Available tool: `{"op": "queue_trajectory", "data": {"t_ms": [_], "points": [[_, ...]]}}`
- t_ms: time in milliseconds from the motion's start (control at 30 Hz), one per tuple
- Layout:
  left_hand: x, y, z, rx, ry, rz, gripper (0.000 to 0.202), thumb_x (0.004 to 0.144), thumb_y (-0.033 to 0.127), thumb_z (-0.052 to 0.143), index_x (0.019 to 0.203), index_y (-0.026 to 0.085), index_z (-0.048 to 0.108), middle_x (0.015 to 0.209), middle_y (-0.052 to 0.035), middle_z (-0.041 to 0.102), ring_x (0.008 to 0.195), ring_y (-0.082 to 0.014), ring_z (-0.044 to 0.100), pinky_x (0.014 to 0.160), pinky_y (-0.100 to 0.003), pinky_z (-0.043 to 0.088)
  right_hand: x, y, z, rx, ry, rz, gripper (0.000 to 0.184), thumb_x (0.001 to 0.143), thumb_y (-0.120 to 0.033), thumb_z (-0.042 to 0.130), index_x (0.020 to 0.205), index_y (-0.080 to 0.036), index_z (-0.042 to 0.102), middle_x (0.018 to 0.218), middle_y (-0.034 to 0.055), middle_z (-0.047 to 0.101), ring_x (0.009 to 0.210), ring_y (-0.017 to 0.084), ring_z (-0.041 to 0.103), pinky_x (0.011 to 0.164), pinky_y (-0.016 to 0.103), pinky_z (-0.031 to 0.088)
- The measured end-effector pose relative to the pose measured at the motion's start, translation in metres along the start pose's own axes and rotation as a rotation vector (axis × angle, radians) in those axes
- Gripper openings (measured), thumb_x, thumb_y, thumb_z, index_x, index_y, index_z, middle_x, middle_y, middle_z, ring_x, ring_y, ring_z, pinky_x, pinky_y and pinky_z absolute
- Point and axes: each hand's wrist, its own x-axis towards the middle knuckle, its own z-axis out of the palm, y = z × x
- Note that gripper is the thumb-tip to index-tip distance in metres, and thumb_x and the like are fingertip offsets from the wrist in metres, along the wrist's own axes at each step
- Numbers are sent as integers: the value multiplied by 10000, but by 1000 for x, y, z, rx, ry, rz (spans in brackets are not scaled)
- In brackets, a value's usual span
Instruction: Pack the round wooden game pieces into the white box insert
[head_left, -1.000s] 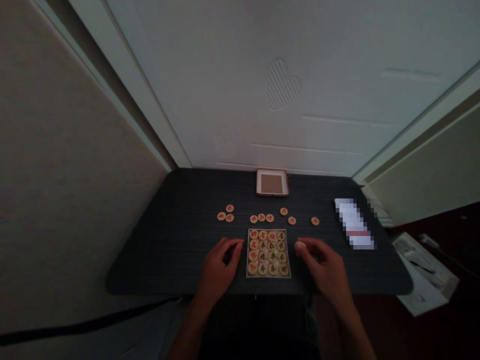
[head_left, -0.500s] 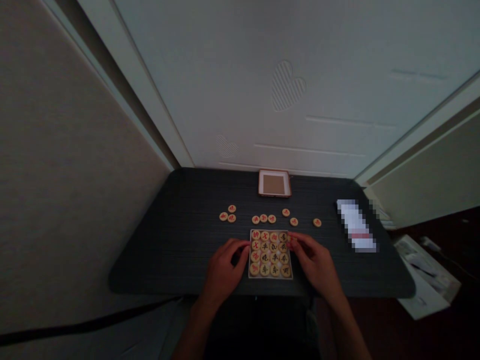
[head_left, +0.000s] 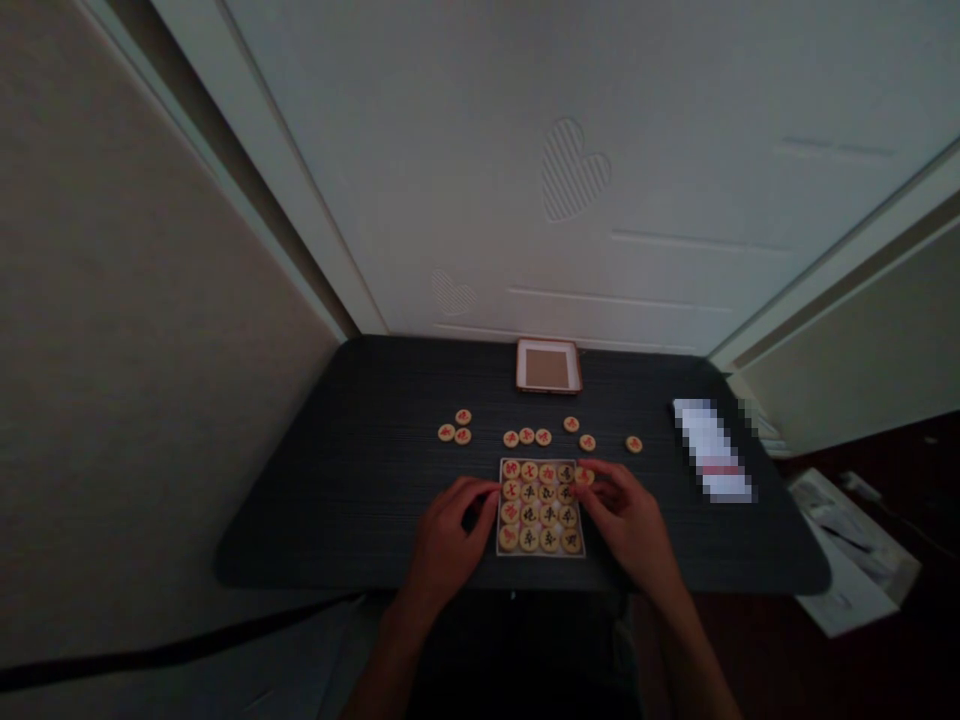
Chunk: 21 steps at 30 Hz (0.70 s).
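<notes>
A square box (head_left: 541, 556) full of round Chinese chess pieces lies near the table's front edge; its pieces bear red and black characters in rows. My left hand (head_left: 448, 535) grips the box's left side, thumb and fingers meeting at the rim. At the upper right corner of the box, my right hand (head_left: 632, 518) pinches a red-marked Chinese chess piece (head_left: 585, 477) between thumb and fingers. That piece is at the box's right rim; whether it touches the rim I cannot tell.
Several loose red pieces (head_left: 527, 436) lie in small groups behind the box, one piece (head_left: 634, 444) apart at right. An open box lid (head_left: 549, 391) sits at the back by the white door (head_left: 480, 200). A pixelated object (head_left: 712, 450) lies on the table (head_left: 322, 500) at right.
My right thumb and fingers have shifted slightly, and more of the pinched piece's face now shows. The left hand and the box have stayed in place.
</notes>
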Motion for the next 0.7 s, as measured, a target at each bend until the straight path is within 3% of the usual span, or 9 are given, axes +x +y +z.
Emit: {"op": "queue_trajectory", "data": {"t_ms": [400,700], "points": [[0,2,-1,15,2,1,221,986,335,533,1044,272,737,975,-39,744,903,-207,695,832,-323,542,0,-2,-3,-94,64,-61,327,928,-512,647,1040,-217,732,1030,90,721,891,236,728,789,380,616],[-1,1,0,25,-17,-6,207,990,316,541,1058,263,729,982,-31,739,898,-193,690,829,-316,535,3,-8,-1,-188,51,-159,314,994,-468,561,1117,-231,725,1076,88,692,944,230,700,839,387,586]]}}
